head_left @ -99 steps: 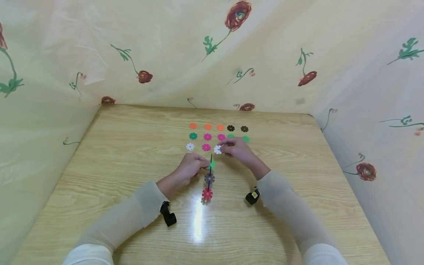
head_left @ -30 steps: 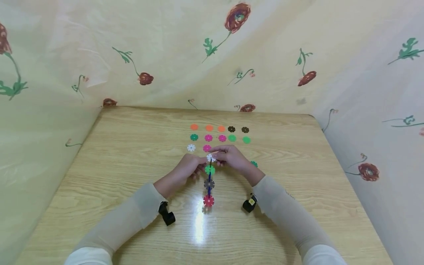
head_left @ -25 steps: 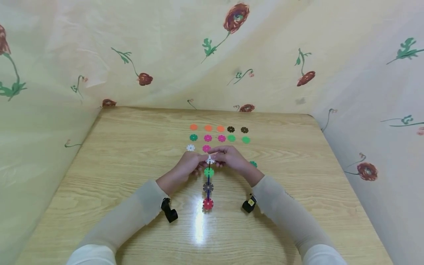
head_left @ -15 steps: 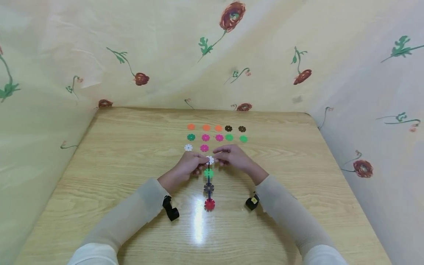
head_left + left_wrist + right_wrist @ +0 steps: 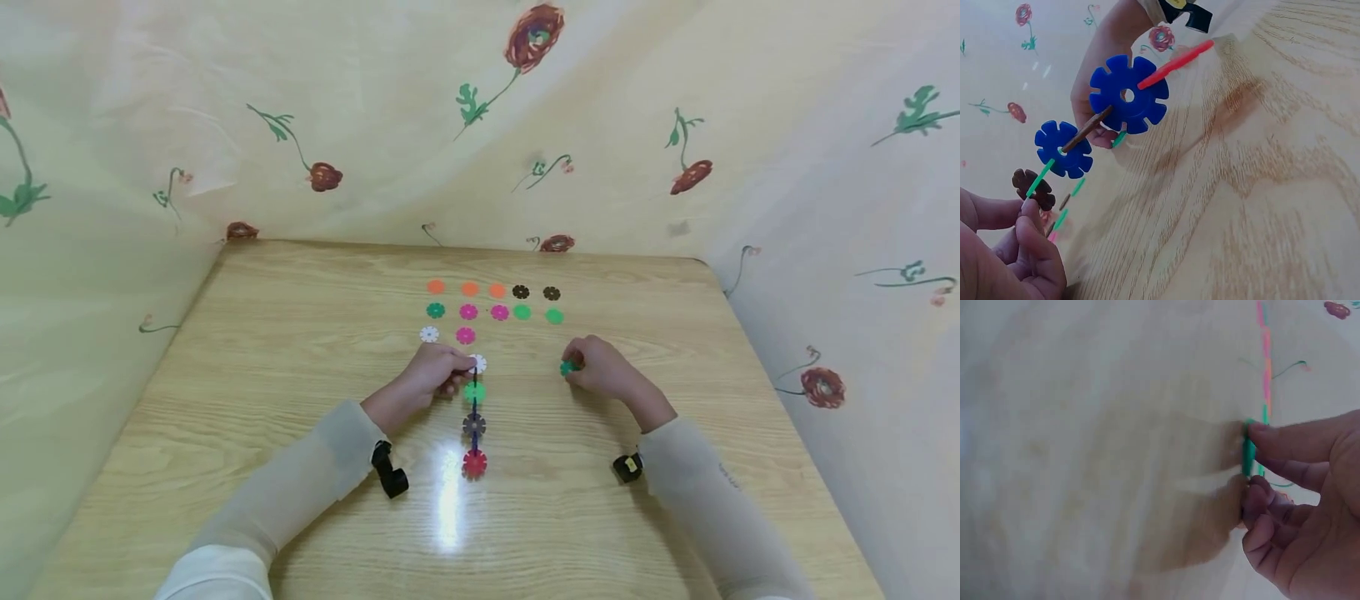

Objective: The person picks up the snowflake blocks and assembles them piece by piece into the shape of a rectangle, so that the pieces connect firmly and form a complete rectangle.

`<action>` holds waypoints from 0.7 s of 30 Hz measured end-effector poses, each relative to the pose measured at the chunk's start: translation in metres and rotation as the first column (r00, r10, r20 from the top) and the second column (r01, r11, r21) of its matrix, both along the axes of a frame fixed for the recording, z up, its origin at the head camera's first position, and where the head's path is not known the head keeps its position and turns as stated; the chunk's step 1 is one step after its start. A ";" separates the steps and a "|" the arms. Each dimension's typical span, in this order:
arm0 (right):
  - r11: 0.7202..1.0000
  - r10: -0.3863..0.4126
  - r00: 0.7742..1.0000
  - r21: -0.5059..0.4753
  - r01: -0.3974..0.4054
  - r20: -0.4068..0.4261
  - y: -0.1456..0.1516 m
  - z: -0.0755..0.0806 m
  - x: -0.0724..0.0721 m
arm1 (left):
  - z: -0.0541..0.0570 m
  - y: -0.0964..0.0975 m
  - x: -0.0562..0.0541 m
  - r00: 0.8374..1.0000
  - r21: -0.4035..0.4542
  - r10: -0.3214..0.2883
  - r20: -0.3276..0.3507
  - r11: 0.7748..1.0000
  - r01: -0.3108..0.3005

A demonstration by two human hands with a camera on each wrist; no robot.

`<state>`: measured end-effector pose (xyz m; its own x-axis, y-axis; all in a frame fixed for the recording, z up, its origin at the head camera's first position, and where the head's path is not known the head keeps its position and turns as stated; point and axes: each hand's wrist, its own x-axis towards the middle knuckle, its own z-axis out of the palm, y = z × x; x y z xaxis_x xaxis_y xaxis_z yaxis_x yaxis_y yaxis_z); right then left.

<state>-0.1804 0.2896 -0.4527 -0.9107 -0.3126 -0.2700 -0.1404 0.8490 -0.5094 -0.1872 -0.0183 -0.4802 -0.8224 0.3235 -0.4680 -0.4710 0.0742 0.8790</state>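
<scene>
A chain of notched, flower-shaped plastic discs runs toward the person in the head view: a white disc (image 5: pixel 480 364), a light green disc (image 5: pixel 476 392), a brown disc (image 5: pixel 474 426) and a red disc (image 5: pixel 474 464). Between them, crosswise blue discs (image 5: pixel 1129 95) link up, shown face-on in the left wrist view. My left hand (image 5: pixel 431 372) pinches the chain's far end at the white disc. Off to the right, my right hand (image 5: pixel 606 368) pinches a dark green disc (image 5: pixel 1249 449) between thumb and fingers, close over the table.
Loose discs lie in rows behind the hands, among them an orange disc (image 5: pixel 469 288), a black-brown disc (image 5: pixel 552 293), a pink disc (image 5: pixel 466 335) and a white loose disc (image 5: pixel 429 334). Flower-printed cloth (image 5: pixel 390 125) hangs around the wooden table (image 5: pixel 315 292).
The right hand brought the white disc from the rows to the chain's far end, where it now sits. It then let go, moved right and gripped the dark green disc. The left hand keeps the chain.
</scene>
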 end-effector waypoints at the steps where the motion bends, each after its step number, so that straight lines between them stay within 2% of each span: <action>1: 1.000 -0.006 1.000 0.005 0.006 -0.010 -0.001 -0.001 0.001 | 0.000 0.000 0.000 1.000 -0.001 0.001 -0.004 1.000 -0.001; 5: 1.000 -0.023 0.999 -0.011 0.023 -0.023 -0.011 -0.001 0.000 | 0.002 0.000 0.002 1.000 -0.016 0.002 -0.026 1.000 -0.003; 9: 0.992 -0.025 0.999 -0.127 0.020 -0.033 -0.029 -0.003 -0.004 | 0.003 0.000 0.005 0.999 -0.020 0.006 -0.039 1.000 -0.006; 14: 0.963 -0.032 0.995 -0.270 0.005 -0.096 -0.056 -0.006 -0.006 | 0.004 -0.002 0.007 0.998 -0.021 0.004 -0.059 1.000 -0.005; 21: 0.945 -0.006 0.986 -0.323 -0.049 -0.166 -0.084 -0.006 -0.003 | 0.003 -0.001 0.007 0.999 -0.022 0.004 -0.053 1.000 -0.005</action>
<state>-0.1830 0.2051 -0.4586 -0.9257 -0.3784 0.0007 -0.2609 0.6370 -0.7253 -0.1807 -0.0194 -0.4770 -0.8476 0.3100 -0.4307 -0.4243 0.0915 0.9009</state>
